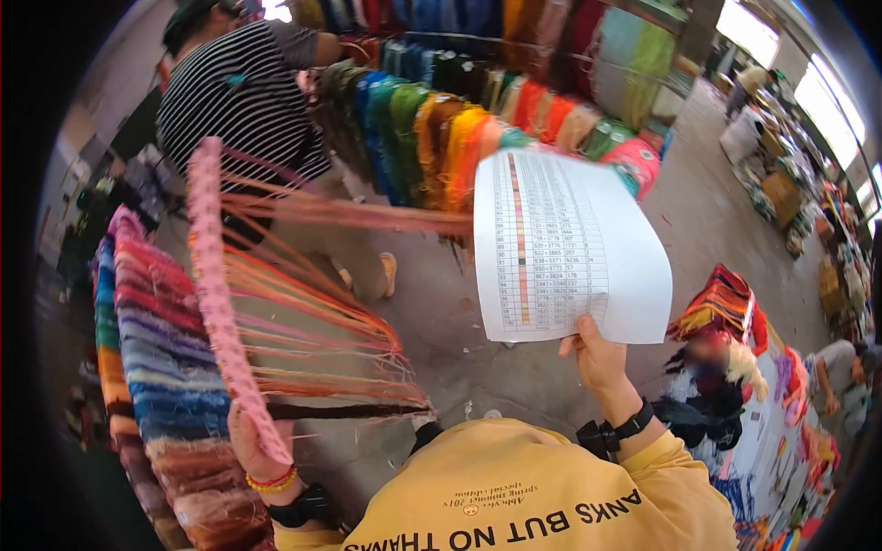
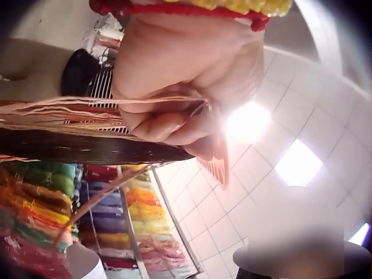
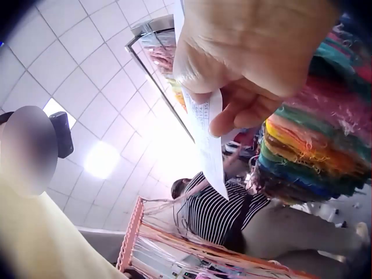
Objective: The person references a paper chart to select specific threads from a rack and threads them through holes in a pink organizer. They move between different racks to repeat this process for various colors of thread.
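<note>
My left hand [image 1: 246, 445] grips the lower end of a long pink strip [image 1: 213, 275] with a row of holes along it. Bundles of loose thread [image 1: 317, 289] in orange, pink, red and dark brown trail from the strip to the right. In the left wrist view, curled fingers [image 2: 165, 125] close around the strip's end, with pale strands passing by them. My right hand [image 1: 599, 358] pinches the bottom edge of a white paper sheet [image 1: 634, 248], thumb on the front. Printed on the sheet is a table of numbers beside a column of small colour blocks.
Skeins in many colours hang on a rack [image 1: 441, 138] ahead, and more skeins [image 1: 175, 367] hang at the left. A person in a striped shirt [image 1: 248, 101] stands at the front left. Yarn heaps [image 1: 726, 312] lie at the right, with sacks and boxes [image 1: 781, 197] beyond.
</note>
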Tool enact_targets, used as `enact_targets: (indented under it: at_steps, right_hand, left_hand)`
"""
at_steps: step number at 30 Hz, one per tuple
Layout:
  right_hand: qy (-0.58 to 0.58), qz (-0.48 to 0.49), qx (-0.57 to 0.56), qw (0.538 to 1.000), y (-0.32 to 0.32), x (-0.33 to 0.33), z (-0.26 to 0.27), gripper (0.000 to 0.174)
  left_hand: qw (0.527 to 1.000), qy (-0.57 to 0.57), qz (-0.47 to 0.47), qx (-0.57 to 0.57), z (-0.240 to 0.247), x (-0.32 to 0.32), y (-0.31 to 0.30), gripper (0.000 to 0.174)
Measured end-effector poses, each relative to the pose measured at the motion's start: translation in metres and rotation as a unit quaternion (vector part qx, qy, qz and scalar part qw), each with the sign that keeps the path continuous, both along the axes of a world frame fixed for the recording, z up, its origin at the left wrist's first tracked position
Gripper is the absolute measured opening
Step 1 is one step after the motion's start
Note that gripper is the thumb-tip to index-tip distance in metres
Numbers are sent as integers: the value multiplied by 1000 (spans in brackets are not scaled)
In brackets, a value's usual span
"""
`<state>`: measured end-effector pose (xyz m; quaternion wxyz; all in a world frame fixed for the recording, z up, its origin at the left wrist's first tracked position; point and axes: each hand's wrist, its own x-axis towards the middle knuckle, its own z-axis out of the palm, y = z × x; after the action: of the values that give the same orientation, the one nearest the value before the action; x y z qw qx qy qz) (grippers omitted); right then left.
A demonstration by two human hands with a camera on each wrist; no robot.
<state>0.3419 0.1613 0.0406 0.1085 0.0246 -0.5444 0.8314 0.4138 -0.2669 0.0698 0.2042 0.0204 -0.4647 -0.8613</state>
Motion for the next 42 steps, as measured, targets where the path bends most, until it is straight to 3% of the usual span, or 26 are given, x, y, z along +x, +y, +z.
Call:
enact_targets:
  at_steps: [3,5,8,11,14,18,25,28,29,32,35,36,37,40,42]
  right_hand:
    - [11,58,25,998,-30,-2,4,27]
    - [12,95,19,995,-58,-5,8,28]
    - [11,158,23,987,-108,-10,5,29]
    - [-16,205,36,978,-181,-12,14,26]
    - [-19,276,80,958,-266,-12,18,30]
    - [52,337,111,933,-372,-17,8,37]
    - [44,523,133,840,-514,-20,51,28]
    - [67,564,143,811,-572,-40,75,27]
    - [84,584,115,799,-594,-45,87,27]
    - [135,641,40,754,-666,-47,129,26]
    - [214,692,5,690,-746,-39,158,24]
    - [250,708,1,660,-774,-36,165,22]
    - [247,727,-24,640,-802,-31,174,22]
    - [208,771,-126,588,-878,-31,204,24]
    - [174,783,-206,560,-916,-37,220,26]
  left_hand:
    - [985,77,-150,39,18,33,-37,39]
    - [983,103,-145,44,23,58,-63,40]
    - [994,91,39,35,17,100,-101,40]
    - [957,39,285,-40,16,131,-127,37]
    - [975,27,201,-89,45,156,-142,27]
    - [938,-67,327,-93,36,186,-174,31]
    - [914,-35,402,-36,54,233,-210,29]
    - [832,43,552,-38,54,252,-215,33]
    - [752,35,658,-36,52,257,-218,34]
    - [649,42,758,-37,66,276,-228,33]
    - [709,128,691,-48,109,252,-256,27]
    - [604,104,790,27,121,228,-268,23]
    - [633,72,771,-10,116,223,-280,21]
    - [635,49,769,-53,138,165,-328,25]
    - [695,13,712,-102,138,153,-358,27]
